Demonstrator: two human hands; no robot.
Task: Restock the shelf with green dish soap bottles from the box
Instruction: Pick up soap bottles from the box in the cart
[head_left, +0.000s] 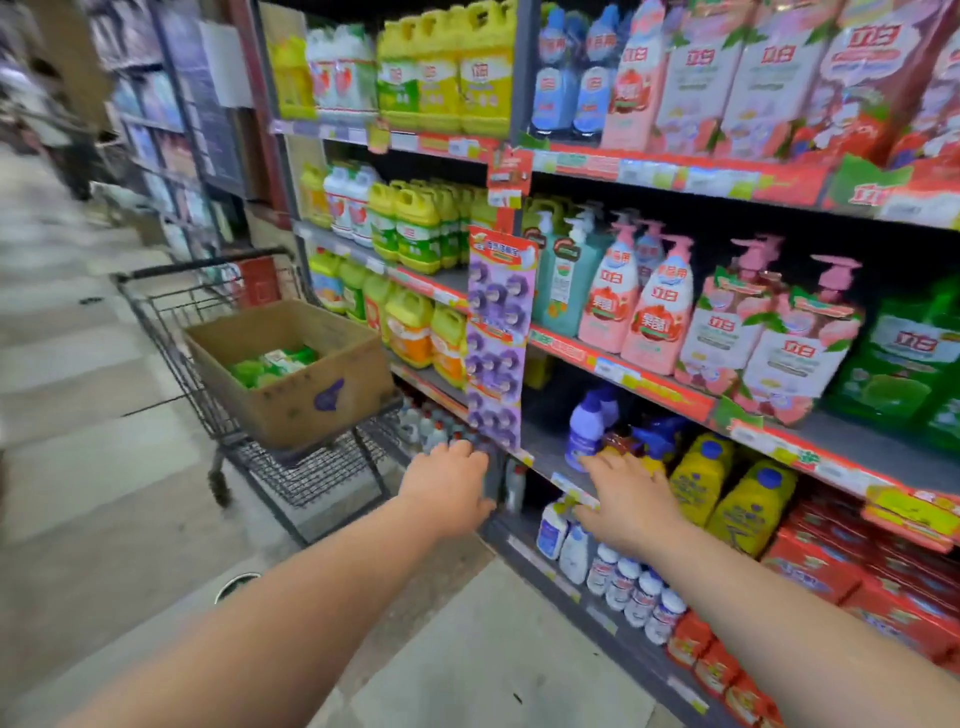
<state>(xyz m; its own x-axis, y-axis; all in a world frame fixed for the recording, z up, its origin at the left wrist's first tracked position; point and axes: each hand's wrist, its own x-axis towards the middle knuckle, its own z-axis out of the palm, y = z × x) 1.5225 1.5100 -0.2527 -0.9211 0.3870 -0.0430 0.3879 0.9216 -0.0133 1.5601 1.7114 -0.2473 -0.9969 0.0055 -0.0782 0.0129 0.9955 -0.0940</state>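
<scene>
While the green bottles (270, 366) wait in the box (311, 400) at centre left, the right hand (628, 504), grip spread and empty, reaches the lower shelf (543, 449), probably to clear space; the left hand (447, 486) grip cannot be told.

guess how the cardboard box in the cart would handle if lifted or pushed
Probably light: the cardboard box looks mostly empty, with few green bottles lying at the bottom. They'd likely slide when tilted. Pushing it may roll the wheeled cart instead.
</scene>
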